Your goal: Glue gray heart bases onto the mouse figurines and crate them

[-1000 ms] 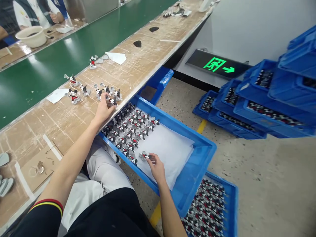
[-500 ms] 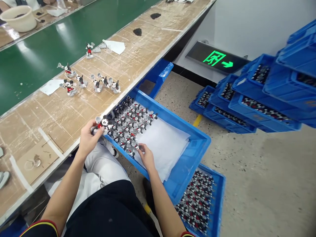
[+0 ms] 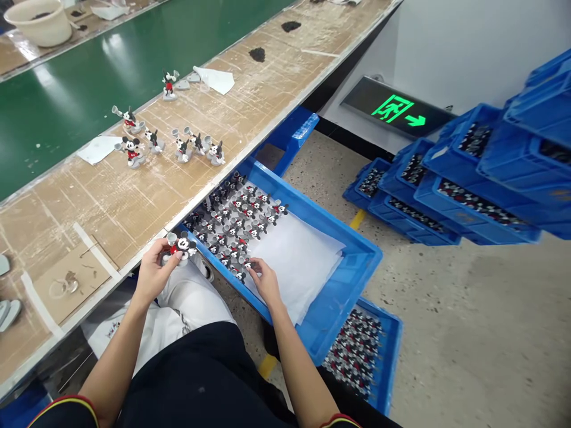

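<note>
My left hand (image 3: pixel 151 274) is closed around a small mouse figurine (image 3: pixel 179 246) with red shorts, held just off the bench edge above my lap. My right hand (image 3: pixel 264 279) rests in the blue crate (image 3: pixel 352 267), fingertips pinching a figurine at the near end of the rows of figurines (image 3: pixel 236 226) that stand on white paper (image 3: pixel 298 261). Several more figurines (image 3: pixel 178 142) stand loose on the wooden bench (image 3: pixel 111 202), well beyond my left hand.
A green conveyor belt (image 3: pixel 80 95) runs behind the bench, with a cream bowl (image 3: pixel 38 21) past it. Stacked blue crates of figurines (image 3: pixel 468 178) stand on the floor at right; another one (image 3: pixel 361 356) lies under my crate. A lit exit sign (image 3: pixel 395 112) leans on the wall.
My left hand picked a figurine off the bench and drew it back toward my lap. My right hand stayed at the near end of the rows in the crate.
</note>
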`<state>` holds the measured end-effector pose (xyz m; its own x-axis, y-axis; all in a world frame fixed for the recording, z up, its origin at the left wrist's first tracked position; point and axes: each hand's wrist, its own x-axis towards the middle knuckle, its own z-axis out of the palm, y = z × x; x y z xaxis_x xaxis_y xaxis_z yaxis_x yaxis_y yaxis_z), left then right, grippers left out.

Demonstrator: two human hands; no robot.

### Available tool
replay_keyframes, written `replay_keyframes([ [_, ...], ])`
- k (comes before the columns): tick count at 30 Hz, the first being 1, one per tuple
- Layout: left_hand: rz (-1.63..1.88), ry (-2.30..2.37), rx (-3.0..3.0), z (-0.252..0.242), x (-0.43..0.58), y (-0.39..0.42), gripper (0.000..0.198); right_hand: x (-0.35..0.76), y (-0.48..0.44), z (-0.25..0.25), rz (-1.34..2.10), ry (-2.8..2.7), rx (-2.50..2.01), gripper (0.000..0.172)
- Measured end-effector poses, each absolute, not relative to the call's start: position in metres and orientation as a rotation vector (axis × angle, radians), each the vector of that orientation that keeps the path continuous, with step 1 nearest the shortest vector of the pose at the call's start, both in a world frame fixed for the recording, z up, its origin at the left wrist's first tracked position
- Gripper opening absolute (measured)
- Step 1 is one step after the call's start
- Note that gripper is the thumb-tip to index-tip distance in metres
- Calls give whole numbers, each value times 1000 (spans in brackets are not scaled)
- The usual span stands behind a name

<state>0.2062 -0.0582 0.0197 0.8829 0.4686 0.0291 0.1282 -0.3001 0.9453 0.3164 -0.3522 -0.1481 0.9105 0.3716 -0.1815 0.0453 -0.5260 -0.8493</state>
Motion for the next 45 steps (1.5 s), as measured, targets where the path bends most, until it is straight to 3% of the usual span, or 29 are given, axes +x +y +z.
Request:
replay_keyframes([
  [6,170,250,1967,29,210,-72,23,313,-352,-131,327,-273,-2099,42],
  [15,-124,-63,2031,29,213,-88,22,283,-305,-26,330,-482,-1920,29],
  [18,-171,-108,2020,23,211,-89,24,277,-294,-9,397,-590,-1756,34],
  [25,-174,-110,2039,13,199,-85,28,262,-288,-3,426,-692,-1729,42],
  [45,-225,-98,2039,5,190,-94,22,254,-295,12,432,-699,-1820,33],
])
